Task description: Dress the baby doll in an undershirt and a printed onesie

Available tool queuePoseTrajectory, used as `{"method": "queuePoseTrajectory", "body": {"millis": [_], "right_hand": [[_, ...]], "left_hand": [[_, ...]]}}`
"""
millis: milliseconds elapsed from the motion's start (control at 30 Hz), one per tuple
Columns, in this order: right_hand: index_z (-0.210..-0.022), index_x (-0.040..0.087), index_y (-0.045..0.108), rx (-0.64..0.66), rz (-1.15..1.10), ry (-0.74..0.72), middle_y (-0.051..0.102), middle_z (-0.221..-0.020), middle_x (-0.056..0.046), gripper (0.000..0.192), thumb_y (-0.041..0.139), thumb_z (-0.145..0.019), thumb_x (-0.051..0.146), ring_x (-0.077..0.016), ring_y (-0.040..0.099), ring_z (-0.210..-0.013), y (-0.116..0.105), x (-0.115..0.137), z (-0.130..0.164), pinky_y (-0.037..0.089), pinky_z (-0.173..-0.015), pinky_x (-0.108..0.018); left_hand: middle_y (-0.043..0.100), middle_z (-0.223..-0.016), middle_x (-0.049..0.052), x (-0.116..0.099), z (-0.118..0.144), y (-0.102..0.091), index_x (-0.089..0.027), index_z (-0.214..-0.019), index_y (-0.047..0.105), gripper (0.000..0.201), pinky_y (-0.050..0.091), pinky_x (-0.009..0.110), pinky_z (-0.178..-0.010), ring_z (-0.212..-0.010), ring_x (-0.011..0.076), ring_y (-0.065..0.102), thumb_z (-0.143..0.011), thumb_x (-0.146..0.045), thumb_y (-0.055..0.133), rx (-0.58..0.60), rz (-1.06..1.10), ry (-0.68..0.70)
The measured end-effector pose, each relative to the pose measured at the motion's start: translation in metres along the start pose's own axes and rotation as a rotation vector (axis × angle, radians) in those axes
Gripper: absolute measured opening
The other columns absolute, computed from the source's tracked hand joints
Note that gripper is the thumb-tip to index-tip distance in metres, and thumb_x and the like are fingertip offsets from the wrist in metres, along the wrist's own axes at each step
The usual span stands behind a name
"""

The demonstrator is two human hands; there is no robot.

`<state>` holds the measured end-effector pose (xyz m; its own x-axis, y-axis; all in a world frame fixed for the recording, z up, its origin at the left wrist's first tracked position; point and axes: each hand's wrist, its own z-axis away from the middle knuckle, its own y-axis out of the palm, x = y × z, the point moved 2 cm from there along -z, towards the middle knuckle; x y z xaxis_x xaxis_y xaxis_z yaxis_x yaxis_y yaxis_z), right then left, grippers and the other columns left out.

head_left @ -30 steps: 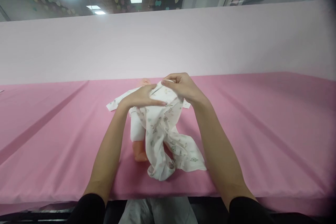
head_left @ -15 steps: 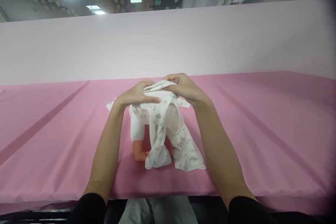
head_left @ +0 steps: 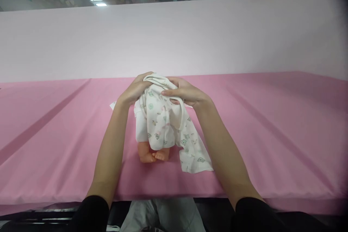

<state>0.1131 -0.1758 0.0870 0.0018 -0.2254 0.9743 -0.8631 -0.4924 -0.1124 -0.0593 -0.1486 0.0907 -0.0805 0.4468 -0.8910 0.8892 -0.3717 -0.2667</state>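
Your left hand and right hand both gripped bunched white printed cotton baby garment over plastic doll's bare feet; best kept fabric gathered, legs aligned.

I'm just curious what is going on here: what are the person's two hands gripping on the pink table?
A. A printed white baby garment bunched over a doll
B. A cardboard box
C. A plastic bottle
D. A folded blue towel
A: the left hand and right hand clutch the printed white garment above a doll, whose bare feet stick out below.
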Motion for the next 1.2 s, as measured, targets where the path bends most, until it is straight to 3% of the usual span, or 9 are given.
{"method": "queuePoseTrajectory", "body": {"millis": [133, 367, 500, 633, 733, 867, 1000, 1100, 1200], "right_hand": [[-0.069, 0.016, 0.058, 0.035, 0.104, 0.11, 0.047, -0.055, 0.004, 0.031, 0.085, -0.065, 0.031, -0.0059, 0.038, -0.045, -0.001, -0.006, -0.001, 0.029, -0.037, -0.018], [-0.084, 0.013, 0.065, -0.135, -0.318, 0.066, 0.064, -0.072, -0.003, 0.012, 0.068, -0.073, 0.017, -0.014, 0.059, -0.063, -0.002, -0.01, -0.012, 0.047, -0.054, -0.022], [-0.095, 0.014, 0.065, -0.106, -0.456, 0.092, 0.068, -0.085, -0.007, 0.015, 0.057, -0.086, 0.023, -0.0185, 0.065, -0.079, 0.01, -0.012, -0.016, 0.055, -0.069, -0.027], [-0.104, 0.017, 0.064, -0.081, -0.315, 0.088, 0.069, -0.1, -0.007, 0.022, 0.06, -0.089, 0.033, -0.0197, 0.065, -0.093, 0.019, -0.013, -0.01, 0.056, -0.08, -0.028], [-0.11, 0.018, 0.063, 0.099, -0.161, 0.079, 0.068, -0.104, -0.007, 0.041, 0.074, -0.078, 0.041, -0.0227, 0.065, -0.097, 0.026, -0.011, -0.003, 0.056, -0.081, -0.032], [-0.117, 0.019, 0.061, 0.292, 0.05, 0.07, 0.068, -0.106, -0.007, 0.062, 0.087, -0.062, 0.031, -0.0257, 0.063, -0.1, 0.029, -0.007, 0.007, 0.056, -0.083, -0.037], [-0.108, 0.019, 0.065, 0.146, 0.094, 0.072, 0.069, -0.102, -0.005, 0.051, 0.086, -0.062, 0.027, -0.0249, 0.063, -0.1, 0.021, -0.002, 0.009, 0.056, -0.084, -0.036], [-0.094, 0.015, 0.069, 0.1, 0.073, 0.139, 0.07, -0.093, -0.007, 0.039, 0.085, -0.062, 0.028, -0.0239, 0.065, -0.092, 0.019, -0.003, 0.009, 0.056, -0.078, -0.032], [-0.093, 0.015, 0.07, 0.151, 0.083, 0.14, 0.07, -0.097, -0.008, 0.038, 0.085, -0.061, 0.028, -0.0225, 0.065, -0.094, 0.024, -0.006, 0.006, 0.055, -0.075, -0.028]], "left_hand": [[0.061, -0.083, 0.002, -0.001, -0.001, 0.005, -0.016, -0.094, 0.065, 0.019, 0.045, 0.023, -0.066, -0.078, 0.015, 0.06, -0.079, -0.021, 0.054, 0.06, -0.021, -0.032], [0.066, -0.094, 0.006, -0.006, 0.008, -0.003, -0.014, -0.104, 0.064, 0.046, 0.049, 0.03, -0.081, -0.091, 0.0221, 0.063, -0.067, -0.038, 0.079, 0.293, -0.186, -0.13], [0.068, -0.094, 0.006, -0.006, 0.011, -0.008, -0.015, -0.105, 0.064, 0.047, 0.052, 0.03, -0.081, -0.095, 0.0228, 0.064, -0.068, -0.039, 0.08, 0.227, -0.068, -0.146], [0.067, -0.095, 0.008, -0.002, 0.01, -0.012, -0.014, -0.1, 0.064, 0.047, 0.052, 0.029, -0.079, -0.093, 0.0224, 0.065, -0.069, -0.045, 0.079, 0.086, 0.104, -0.046], [0.066, -0.089, 0.006, -0.002, 0.011, -0.014, -0.014, -0.094, 0.062, 0.048, 0.053, 0.028, -0.074, -0.085, 0.0204, 0.065, -0.067, -0.05, 0.078, 0.024, 0.165, 0.002], [0.066, -0.088, 0.007, -0.01, 0.019, -0.009, -0.014, -0.091, 0.061, 0.047, 0.052, 0.028, -0.072, -0.084, 0.0203, 0.065, -0.068, -0.053, 0.076, 0.056, 0.102, -0.025], [0.067, -0.106, 0.008, -0.013, 0.036, 0.001, -0.016, -0.108, 0.064, 0.045, 0.051, 0.032, -0.082, -0.1, 0.025, 0.064, -0.076, -0.046, 0.071, 0.165, -0.101, -0.106], [0.065, -0.118, 0.009, -0.003, 0.055, 0.007, -0.02, -0.121, 0.061, 0.062, 0.05, 0.036, -0.09, -0.112, 0.0289, 0.06, -0.065, -0.037, 0.081, 0.258, -0.24, -0.215], [0.063, -0.123, 0.009, 0.014, 0.073, 0.005, -0.022, -0.126, 0.059, 0.066, 0.047, 0.037, -0.096, -0.118, 0.0284, 0.057, -0.064, -0.033, 0.082, 0.174, -0.146, -0.246]]}}
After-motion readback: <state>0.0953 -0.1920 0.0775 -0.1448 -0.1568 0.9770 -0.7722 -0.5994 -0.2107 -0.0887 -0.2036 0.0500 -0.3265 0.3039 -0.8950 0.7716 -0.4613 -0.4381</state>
